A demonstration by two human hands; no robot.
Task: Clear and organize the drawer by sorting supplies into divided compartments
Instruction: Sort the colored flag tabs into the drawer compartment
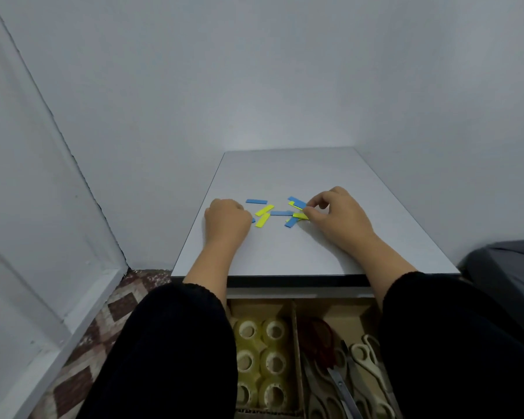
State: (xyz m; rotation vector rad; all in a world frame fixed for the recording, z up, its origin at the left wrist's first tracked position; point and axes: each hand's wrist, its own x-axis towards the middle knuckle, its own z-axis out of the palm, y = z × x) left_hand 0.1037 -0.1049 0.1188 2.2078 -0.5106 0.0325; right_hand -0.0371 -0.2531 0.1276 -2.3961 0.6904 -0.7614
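Right hand (336,211) pinching yellow strip (300,216), left hand (227,220) fisted on table (285,252)

The table (285,252) top looks smooth, matt laminate. The strips (263,210) seem thin plastic or card. The drawer (293,325) dividers look cardboard; tape rolls (274,329) glossy; scissors (341,385) blades metal.
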